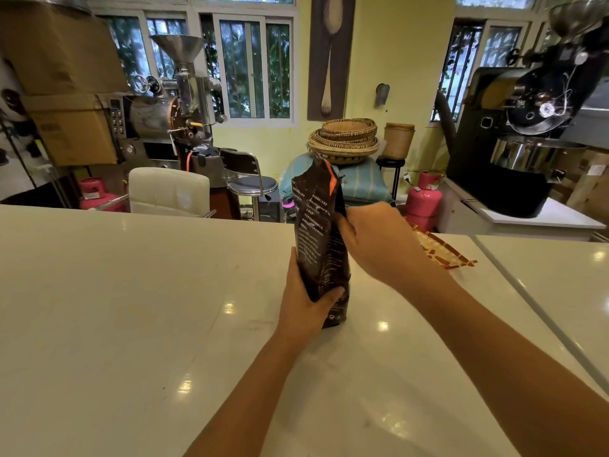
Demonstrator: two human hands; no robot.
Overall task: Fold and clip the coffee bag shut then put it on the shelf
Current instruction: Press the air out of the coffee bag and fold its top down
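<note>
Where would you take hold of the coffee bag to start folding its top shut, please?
Probably pinch the crumpled top edge of the coffee bag from above. It stands upright on the counter, unfolded, with the left hand steadying its base and the right hand at mid-height, so the top is free.

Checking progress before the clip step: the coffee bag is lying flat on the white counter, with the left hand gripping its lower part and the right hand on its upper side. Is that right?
Not quite. The head view shows the coffee bag standing upright on the white counter, not lying flat. The rest holds: the left hand grips its lower part and the right hand is on its upper side.
</note>
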